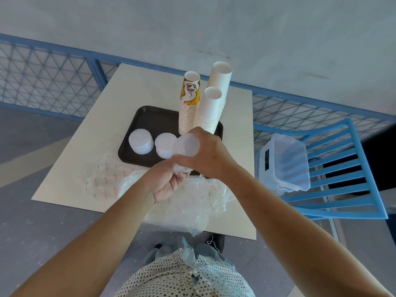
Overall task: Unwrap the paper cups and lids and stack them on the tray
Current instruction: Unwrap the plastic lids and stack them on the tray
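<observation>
We see the right hand (pixel 211 156) with its fingers (pixel 196 132) curled round a sleeve of lids (pixel 186 146), a frosted, translucent cylinder. The left hand (pixel 164 186) sits just beneath, its fingers (pixel 182 175) pinching the crumpled clear film at the sleeve's lower end. The sleeve is held in the air above the near edge of the tray. Its long axis runs nearly upright, leaning a little left, with the round top face turned up towards us.

Just left of the fingers, two short stacks of white ridged lids (pixel 141 144) stand on a black rectangular tray (pixel 150 116) with rounded corners. Just beyond the fingers, three tall columns of nested paper cups rise mouth-up from the tray: one yellow-and-brown printed stack (pixel 189 108) and two plain white stacks (pixel 209 110).

Below the fingers and nearer us, loose wrappers (pixel 188 207) of wrinkled clear plastic with red print lie on the smooth, pale cream square worktop (pixel 70 168).

Right of the fingers, a clear plastic box (pixel 285 161) rests on a blue slatted chair (pixel 342 170). Beyond everything, a blue wire-mesh railing (pixel 53 71) crosses a grey concrete floor.
</observation>
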Motion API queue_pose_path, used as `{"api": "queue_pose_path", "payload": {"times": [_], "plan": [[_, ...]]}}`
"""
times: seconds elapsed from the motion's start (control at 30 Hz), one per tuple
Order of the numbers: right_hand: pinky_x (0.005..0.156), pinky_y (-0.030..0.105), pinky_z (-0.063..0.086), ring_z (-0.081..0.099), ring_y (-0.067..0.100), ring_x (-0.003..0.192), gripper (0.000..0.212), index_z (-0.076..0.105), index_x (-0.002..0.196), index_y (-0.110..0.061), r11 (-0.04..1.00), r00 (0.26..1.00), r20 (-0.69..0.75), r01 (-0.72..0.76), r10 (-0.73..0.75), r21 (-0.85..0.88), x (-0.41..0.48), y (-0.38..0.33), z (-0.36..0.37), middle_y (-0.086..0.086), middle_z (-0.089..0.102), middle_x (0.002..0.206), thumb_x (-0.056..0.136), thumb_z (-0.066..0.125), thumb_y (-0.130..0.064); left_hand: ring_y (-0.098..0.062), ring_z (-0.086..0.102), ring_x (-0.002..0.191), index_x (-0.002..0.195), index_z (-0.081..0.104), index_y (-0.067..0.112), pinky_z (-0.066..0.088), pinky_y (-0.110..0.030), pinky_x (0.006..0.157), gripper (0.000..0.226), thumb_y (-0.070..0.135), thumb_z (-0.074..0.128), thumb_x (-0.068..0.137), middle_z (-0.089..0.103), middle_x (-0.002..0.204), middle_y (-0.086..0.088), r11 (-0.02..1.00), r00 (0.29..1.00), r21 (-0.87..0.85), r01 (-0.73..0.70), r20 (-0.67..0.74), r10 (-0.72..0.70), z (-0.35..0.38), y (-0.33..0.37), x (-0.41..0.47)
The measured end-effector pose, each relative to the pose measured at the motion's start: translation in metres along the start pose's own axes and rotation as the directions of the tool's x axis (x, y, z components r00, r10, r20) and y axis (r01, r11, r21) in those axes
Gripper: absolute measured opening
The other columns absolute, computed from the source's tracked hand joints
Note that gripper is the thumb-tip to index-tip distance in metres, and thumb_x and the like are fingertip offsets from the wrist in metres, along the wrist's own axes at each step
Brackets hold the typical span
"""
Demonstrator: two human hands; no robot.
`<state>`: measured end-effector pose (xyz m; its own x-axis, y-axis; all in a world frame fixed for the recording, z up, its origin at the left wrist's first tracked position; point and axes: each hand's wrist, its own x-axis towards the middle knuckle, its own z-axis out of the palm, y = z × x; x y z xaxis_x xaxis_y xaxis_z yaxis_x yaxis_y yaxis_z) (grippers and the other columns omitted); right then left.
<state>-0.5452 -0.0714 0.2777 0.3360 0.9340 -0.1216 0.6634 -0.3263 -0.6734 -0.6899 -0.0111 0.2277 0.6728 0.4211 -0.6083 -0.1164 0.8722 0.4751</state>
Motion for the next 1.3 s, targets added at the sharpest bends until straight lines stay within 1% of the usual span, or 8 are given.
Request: {"api": "queue_pose_path", "payload": {"times": [0.13,0.37,0.43,0.57,0.9,1.0,1.17,1.3], "plan": [[0.073,0.021,0.045,0.050,0.014,0.107,0.076,0.049,0.137,-0.026,0.993,0.996,-0.049,-0.075,0.079,0.087,0.004,0.001,0.007,-0.008,0.050,0.119,0.077,0.083,-0.059,-0.013,0.065,0.074,0.125,0.064,0.018,0.052,-0.016,0.058,0.042,-0.012,0.053,0.098,0.069,0.103,-0.003,0.981,0.990,0.127,-0.144,0.011,0.144,-0.003,0.004,0.003],[0.069,0.022,0.039,0.050,0.018,0.109,0.084,0.044,0.142,-0.019,0.971,0.973,-0.100,-0.194,0.209,0.142,0.021,0.005,0.010,-0.001,0.051,0.129,0.078,0.082,-0.057,-0.016,0.069,0.090,0.119,0.065,0.002,0.058,-0.019,0.069,0.021,0.012,0.060,0.101,0.072,0.109,-0.010,0.979,0.979,-0.097,-0.179,0.085,0.187,-0.002,-0.002,-0.008],[0.077,0.028,0.042,0.049,0.019,0.110,0.088,0.041,0.144,-0.017,0.967,0.971,-0.076,-0.217,0.228,0.136,0.024,0.007,0.009,0.002,0.049,0.132,0.077,0.083,-0.058,-0.011,0.069,0.090,0.111,0.066,0.003,0.056,-0.018,0.077,0.017,0.008,0.065,0.095,0.074,0.097,-0.002,0.949,0.953,0.111,-0.296,0.098,0.286,0.001,-0.005,-0.009],[0.080,0.031,0.043,0.048,0.021,0.115,0.095,0.036,0.149,-0.017,0.956,0.961,0.047,-0.275,0.272,0.101,0.029,0.009,0.012,0.003,0.045,0.137,0.076,0.083,-0.057,-0.002,0.065,0.069,0.097,0.074,0.006,0.050,-0.016,0.075,0.004,0.009,0.073,0.095,0.069,0.069,0.013,0.648,0.847,0.605,-0.463,0.089,0.523,0.000,-0.011,-0.004],[0.058,0.020,0.033,0.052,0.021,0.107,0.081,0.043,0.145,-0.015,0.900,0.932,-0.030,-0.340,0.361,0.271,0.035,0.016,0.021,-0.002,0.052,0.122,0.082,0.079,-0.051,-0.026,0.063,0.062,0.071,0.065,0.011,0.052,-0.047,0.065,0.044,0.047,0.074,0.094,0.067,0.064,-0.003,0.282,0.689,0.868,-0.409,0.091,0.719,-0.015,-0.017,0.010],[0.059,0.021,0.037,0.055,0.022,0.109,0.080,0.044,0.144,-0.016,0.867,0.913,-0.020,-0.380,0.408,0.323,0.037,0.017,0.022,0.000,0.055,0.125,0.082,0.079,-0.052,-0.011,0.050,0.060,0.073,0.062,0.016,0.041,-0.026,0.058,0.035,0.041,0.080,0.090,0.057,0.067,0.005,0.165,0.608,0.886,-0.433,0.152,0.779,-0.020,-0.019,0.016],[0.085,0.041,0.060,0.063,0.027,0.110,0.079,0.047,0.137,-0.015,0.761,0.867,-0.021,-0.425,0.499,0.490,0.037,0.021,0.020,0.001,0.060,0.116,0.075,0.084,-0.048,0.000,0.062,0.103,0.097,0.076,0.008,0.050,-0.010,0.085,0.021,0.022,0.086,0.085,0.068,0.115,0.006,-0.059,0.527,0.880,-0.470,0.334,0.782,-0.028,-0.019,0.018],[0.089,0.045,0.060,0.061,0.022,0.107,0.082,0.045,0.138,-0.014,0.868,0.914,-0.073,-0.351,0.399,0.351,0.037,0.027,0.014,-0.001,0.058,0.116,0.074,0.087,-0.045,0.002,0.063,0.096,0.102,0.069,0.018,0.048,-0.016,0.081,0.017,0.016,0.073,0.085,0.069,0.101,0.009,0.168,0.680,0.877,-0.449,0.213,0.702,-0.022,-0.019,0.004]]}}
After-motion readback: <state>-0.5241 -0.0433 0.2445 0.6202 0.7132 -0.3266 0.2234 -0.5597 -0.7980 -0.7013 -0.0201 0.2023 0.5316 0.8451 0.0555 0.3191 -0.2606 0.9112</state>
